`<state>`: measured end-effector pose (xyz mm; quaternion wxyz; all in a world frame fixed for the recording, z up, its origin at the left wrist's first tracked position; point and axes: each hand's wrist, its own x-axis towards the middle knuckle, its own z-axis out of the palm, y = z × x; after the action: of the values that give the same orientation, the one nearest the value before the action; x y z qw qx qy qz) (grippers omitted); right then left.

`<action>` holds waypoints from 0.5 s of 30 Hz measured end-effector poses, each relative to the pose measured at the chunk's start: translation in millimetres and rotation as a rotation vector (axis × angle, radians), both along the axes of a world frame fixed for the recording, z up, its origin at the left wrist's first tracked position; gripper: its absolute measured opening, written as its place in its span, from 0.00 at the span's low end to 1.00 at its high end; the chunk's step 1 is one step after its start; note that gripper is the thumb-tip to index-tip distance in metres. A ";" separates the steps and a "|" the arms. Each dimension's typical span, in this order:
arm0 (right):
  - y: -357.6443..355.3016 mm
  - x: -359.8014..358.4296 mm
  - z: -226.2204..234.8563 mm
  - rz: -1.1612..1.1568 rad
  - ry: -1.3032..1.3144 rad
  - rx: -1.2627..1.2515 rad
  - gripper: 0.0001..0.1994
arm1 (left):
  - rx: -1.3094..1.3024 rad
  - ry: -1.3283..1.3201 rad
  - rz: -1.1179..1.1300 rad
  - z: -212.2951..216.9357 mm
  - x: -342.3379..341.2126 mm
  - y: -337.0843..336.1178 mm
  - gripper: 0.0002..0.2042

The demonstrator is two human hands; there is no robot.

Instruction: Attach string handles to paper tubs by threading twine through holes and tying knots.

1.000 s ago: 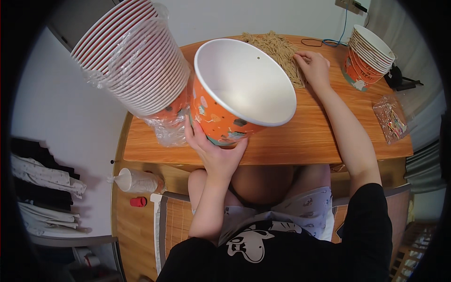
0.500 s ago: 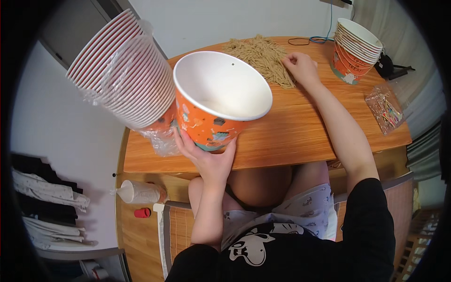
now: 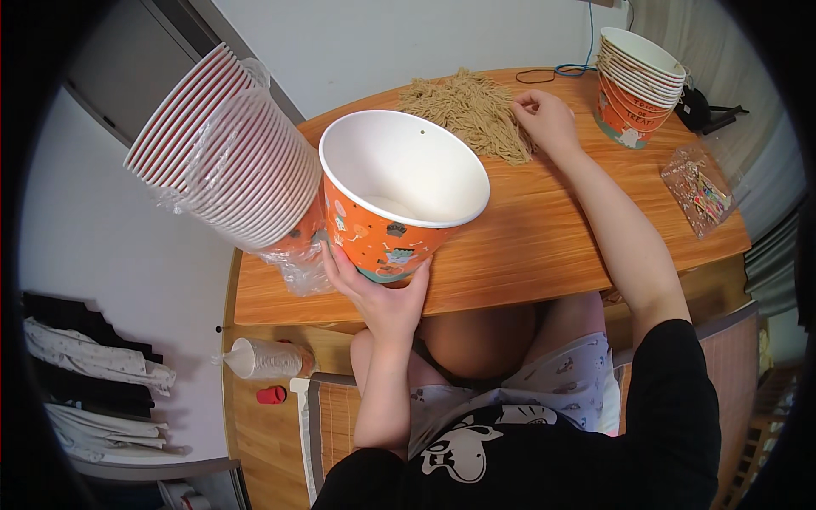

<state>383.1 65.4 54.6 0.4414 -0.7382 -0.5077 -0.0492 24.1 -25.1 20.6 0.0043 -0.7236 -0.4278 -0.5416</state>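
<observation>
An orange paper bucket (image 3: 384,248) with cartoon figures, a white inside and a small hole near its rim leans toward me, its wide mouth facing up. My left hand (image 3: 380,293) is closed round its lower part, fingers and thumb on either side of the base. At the back of the table lies a loose pile of tan cords (image 3: 467,106). My right hand (image 3: 546,123) is at the pile's right edge, thumb and fingers pinched together. Whether a cord is between those fingertips is too small to tell.
Left of the bucket, a tall tilted stack of nested buckets (image 3: 242,161) sits in clear plastic. Finished-looking buckets with cord handles (image 3: 637,93) stand at the back right. A clear bag of small colourful pieces (image 3: 701,191) lies on the wooden table (image 3: 535,246). A cable (image 3: 574,70) runs behind.
The whole view has shifted and turned slightly. Both hands keep nearly the same places, the left on the bucket and the right at the edge of the cords.
</observation>
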 end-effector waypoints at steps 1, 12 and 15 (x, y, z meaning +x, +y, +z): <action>-0.3 1.3 -1.5 -0.003 -0.005 -0.002 0.13 | -0.006 0.001 0.004 -0.3 0.5 -0.4 0.61; -1.9 1.1 -1.3 0.005 0.010 0.012 0.14 | -0.042 0.045 -0.004 3.6 2.5 -3.4 0.60; -4.0 1.5 1.5 -0.019 -0.069 0.007 0.13 | -0.050 0.047 -0.009 2.8 3.1 -3.2 0.60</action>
<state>384.6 61.4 56.1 0.4259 -0.7394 -0.5151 -0.0806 27.2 -28.4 23.3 -0.0064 -0.7379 -0.4377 -0.5137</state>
